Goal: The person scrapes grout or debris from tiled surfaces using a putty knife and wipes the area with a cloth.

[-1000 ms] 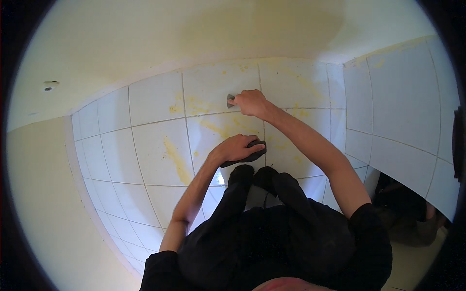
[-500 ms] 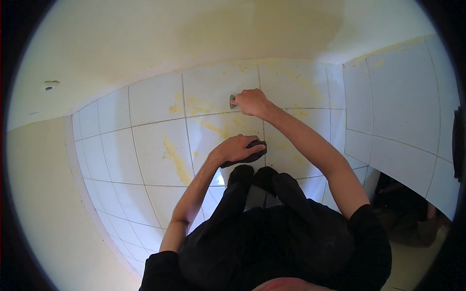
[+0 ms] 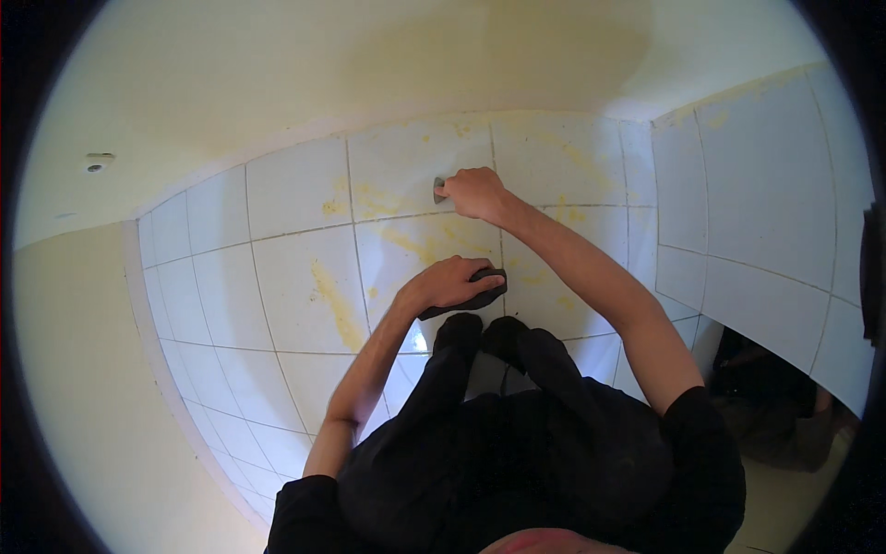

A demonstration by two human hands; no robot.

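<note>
My right hand (image 3: 477,194) is closed round a small tool with a grey metal blade, which looks like a scraper (image 3: 438,190). The blade is against the white floor tile (image 3: 415,157) or just over it; its handle is hidden in my fist. Closer to me, my left hand (image 3: 448,282) grips a dark, flat, elongated thing (image 3: 480,297), perhaps a folded cloth, just ahead of my feet. Its exact kind cannot be made out. Yellow smears (image 3: 406,242) and specks mark the tiles around both hands.
A cream wall (image 3: 277,83) rises beyond the tiles, with a small white fixture (image 3: 97,163) on it at the left. Raised tiled surfaces (image 3: 766,185) stand on the right. Below them a person in dark clothing (image 3: 766,397) shows partly. My dark shoes (image 3: 503,340) are on the tiles.
My right hand and the scraper have shifted very slightly left. My left hand and the dark thing stay in place.
</note>
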